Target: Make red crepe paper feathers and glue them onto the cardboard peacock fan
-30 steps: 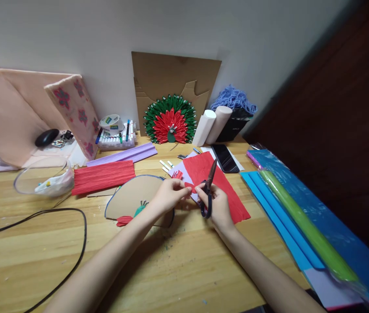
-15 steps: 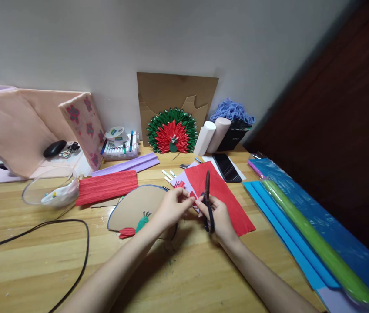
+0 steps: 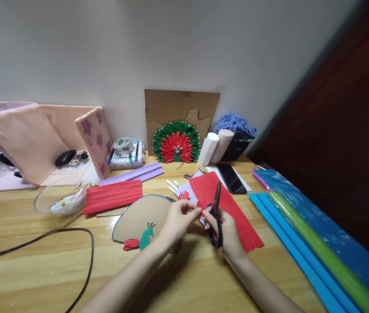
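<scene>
My right hand grips dark scissors by the handles, blades pointing up and away. Just left of it, my left hand pinches a small red paper piece between thumb and fingers, right at the scissors. Both hands hover over a red crepe sheet lying on the wooden table. Under my left wrist lies a cardboard half-disc with a small green peacock body and one red petal stuck on it.
A finished red-and-green peacock fan leans on cardboard at the wall. A folded red crepe strip, purple strip, marker box, glass bowl, phone, blue and green paper rolls and a black cable lie around.
The view has tilted up, so everything sits lower in frame. The scissors' blades swung slightly from upright to leaning right; both hands stay together on the small red piece.
</scene>
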{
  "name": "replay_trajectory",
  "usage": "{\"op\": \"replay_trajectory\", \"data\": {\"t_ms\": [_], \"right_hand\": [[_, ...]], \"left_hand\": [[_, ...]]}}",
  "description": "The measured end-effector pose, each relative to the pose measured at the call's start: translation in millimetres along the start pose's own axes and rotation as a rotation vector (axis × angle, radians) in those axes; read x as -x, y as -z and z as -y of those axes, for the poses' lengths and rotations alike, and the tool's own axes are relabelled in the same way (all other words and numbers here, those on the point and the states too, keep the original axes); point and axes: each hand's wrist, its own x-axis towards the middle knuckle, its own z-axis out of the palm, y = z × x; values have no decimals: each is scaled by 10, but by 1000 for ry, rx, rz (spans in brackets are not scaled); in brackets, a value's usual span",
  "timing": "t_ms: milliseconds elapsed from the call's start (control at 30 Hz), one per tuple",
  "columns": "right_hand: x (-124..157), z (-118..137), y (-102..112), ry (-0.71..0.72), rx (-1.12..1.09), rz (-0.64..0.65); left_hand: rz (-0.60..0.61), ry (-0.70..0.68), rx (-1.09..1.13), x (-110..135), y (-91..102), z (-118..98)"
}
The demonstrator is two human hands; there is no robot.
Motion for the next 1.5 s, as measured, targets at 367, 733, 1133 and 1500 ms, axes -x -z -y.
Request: {"op": "replay_trajectory", "data": {"t_ms": [367,733,1133,1500], "right_hand": [[-10,4,-17,-8,-11,-36],[-21,-50,6,-41,-31,36],[-47,-94,26,-60,-69,68],[-22,16,27,-28,107,121]], "left_hand": [[-28,58,53,25,-59,9],[17,67,57,0,-10,38],[4,29,-22,27,-5,-7],[102,-7,-142,16,78,-105]]}}
